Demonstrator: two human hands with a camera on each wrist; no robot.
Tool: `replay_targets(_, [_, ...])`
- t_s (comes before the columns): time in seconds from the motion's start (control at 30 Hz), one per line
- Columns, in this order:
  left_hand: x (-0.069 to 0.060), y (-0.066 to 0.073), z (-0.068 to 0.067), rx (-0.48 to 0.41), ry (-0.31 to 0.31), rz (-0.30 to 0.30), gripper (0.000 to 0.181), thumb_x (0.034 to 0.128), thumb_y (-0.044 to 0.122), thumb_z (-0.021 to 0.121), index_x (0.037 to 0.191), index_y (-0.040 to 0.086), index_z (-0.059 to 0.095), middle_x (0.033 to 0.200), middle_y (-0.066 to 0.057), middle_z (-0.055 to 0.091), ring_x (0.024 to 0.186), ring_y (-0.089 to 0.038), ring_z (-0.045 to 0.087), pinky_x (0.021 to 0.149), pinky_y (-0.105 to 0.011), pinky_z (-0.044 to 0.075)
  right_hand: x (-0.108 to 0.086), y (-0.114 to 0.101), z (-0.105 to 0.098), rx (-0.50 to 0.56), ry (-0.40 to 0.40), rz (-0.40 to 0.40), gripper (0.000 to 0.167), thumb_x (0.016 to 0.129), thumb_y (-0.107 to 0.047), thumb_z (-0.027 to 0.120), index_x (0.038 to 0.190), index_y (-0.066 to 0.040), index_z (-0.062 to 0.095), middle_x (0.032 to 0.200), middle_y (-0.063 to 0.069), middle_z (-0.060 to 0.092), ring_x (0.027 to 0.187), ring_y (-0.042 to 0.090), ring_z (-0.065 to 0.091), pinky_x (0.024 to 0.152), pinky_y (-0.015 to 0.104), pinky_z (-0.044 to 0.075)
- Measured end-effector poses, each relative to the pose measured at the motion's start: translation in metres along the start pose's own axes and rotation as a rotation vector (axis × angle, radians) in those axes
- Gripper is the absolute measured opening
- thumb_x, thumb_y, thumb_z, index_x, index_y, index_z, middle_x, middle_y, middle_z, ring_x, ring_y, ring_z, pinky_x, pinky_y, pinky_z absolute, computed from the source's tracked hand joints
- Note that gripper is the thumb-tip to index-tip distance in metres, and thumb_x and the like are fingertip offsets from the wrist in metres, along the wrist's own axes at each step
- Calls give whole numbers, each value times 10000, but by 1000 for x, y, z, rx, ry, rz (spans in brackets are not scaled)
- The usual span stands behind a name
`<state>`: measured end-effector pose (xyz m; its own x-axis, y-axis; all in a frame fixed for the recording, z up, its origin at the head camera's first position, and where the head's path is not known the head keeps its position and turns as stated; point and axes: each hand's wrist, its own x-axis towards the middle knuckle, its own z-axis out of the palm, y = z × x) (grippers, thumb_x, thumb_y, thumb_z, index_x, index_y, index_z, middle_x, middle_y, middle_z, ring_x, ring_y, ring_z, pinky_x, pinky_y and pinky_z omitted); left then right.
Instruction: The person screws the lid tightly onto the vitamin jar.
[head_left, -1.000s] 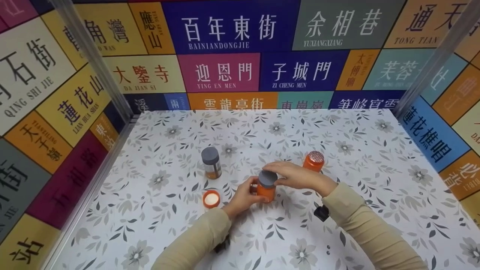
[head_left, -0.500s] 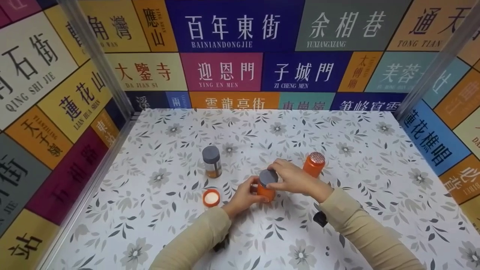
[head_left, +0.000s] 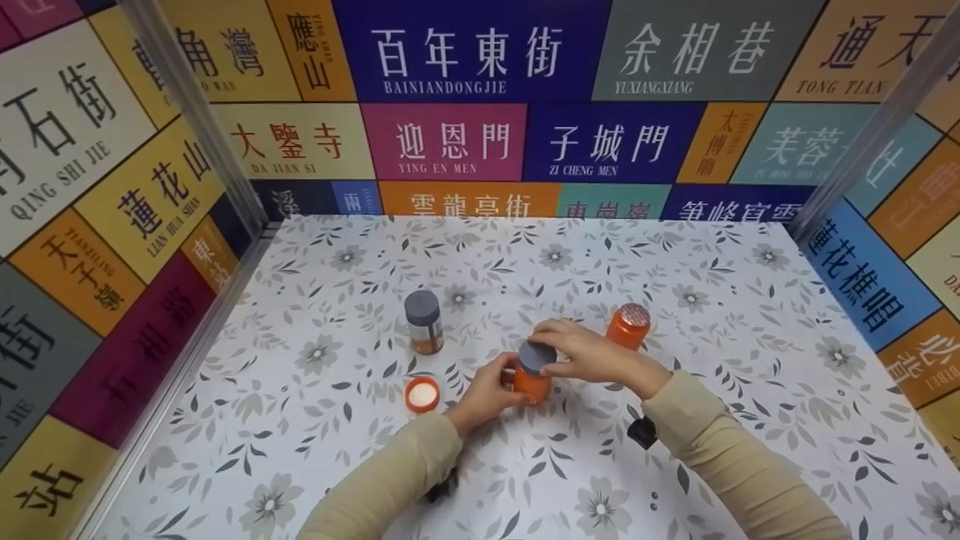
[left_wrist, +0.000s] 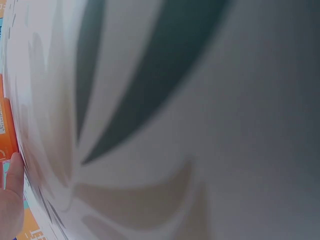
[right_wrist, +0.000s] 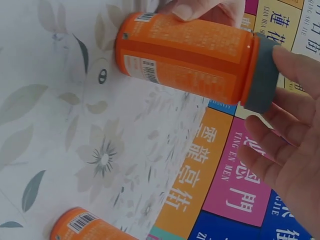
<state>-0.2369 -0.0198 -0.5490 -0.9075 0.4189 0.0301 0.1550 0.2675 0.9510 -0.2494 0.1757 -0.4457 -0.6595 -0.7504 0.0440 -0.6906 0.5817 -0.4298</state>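
An orange bottle (head_left: 531, 386) (right_wrist: 185, 57) with a grey lid (head_left: 538, 356) (right_wrist: 262, 73) stands upright on the patterned surface. My left hand (head_left: 486, 394) grips its body from the left; in the left wrist view part of that hand (left_wrist: 13, 200) shows against the orange bottle (left_wrist: 7, 132) at the edge. My right hand (head_left: 589, 352) (right_wrist: 295, 135) holds the grey lid between thumb and fingers, the lid sitting on the bottle. In the right wrist view the other fingers are bent loosely beside the lid.
A clear bottle (head_left: 425, 324) with a grey lid stands at the left. Nearer lies an orange cap (head_left: 422, 395), its pale inside facing up. Behind my right hand stands another orange bottle (head_left: 628, 327) with a silvery top. Sign-printed walls (head_left: 442, 142) enclose the surface (head_left: 555, 285).
My right hand has shifted its fingers round the rim of the grey lid. My left hand and the orange bottle have stayed in place.
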Motion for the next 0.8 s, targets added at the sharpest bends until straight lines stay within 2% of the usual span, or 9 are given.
replay_targets(0.2, [1,2,2,65,4,5,558,709,65,744,1212,75,502,1125,-93,567,987,-221,589,848,-342,488,-1,2,7,18,70,24,428,845,-194,633,1206,21,550,1191,152,515,1090,282,486,929,440,403])
replay_targets(0.37, [0,1,8,158,75,91,518,673,54,730,1147,54,519,1050,-75,592,883,-152,582,773,-266,496,-1,2,16,8,181,20,424,813,-205,665,1157,30,583,1135,143,544,1037,271,494,876,416,428])
replay_targets(0.47, [-1,0,11,172,114,123,499,662,46,728,1121,35,533,1009,-75,602,840,-135,569,745,-255,494,-2,1,23,34,253,36,435,786,-199,678,1144,32,590,1136,149,549,1037,277,488,873,415,431])
replay_targets(0.67, [-2,3,14,148,121,90,488,667,61,757,1109,33,553,994,-80,608,836,-164,562,754,-308,500,-6,2,37,90,365,49,450,765,-182,681,1147,33,579,1145,172,536,1048,297,472,873,433,420])
replay_targets(0.8, [-1,6,12,152,109,73,510,663,52,761,1125,31,548,1018,-87,606,859,-166,561,773,-313,500,-6,2,38,103,380,61,448,778,-182,686,1150,39,572,1155,181,533,1058,307,473,881,438,419])
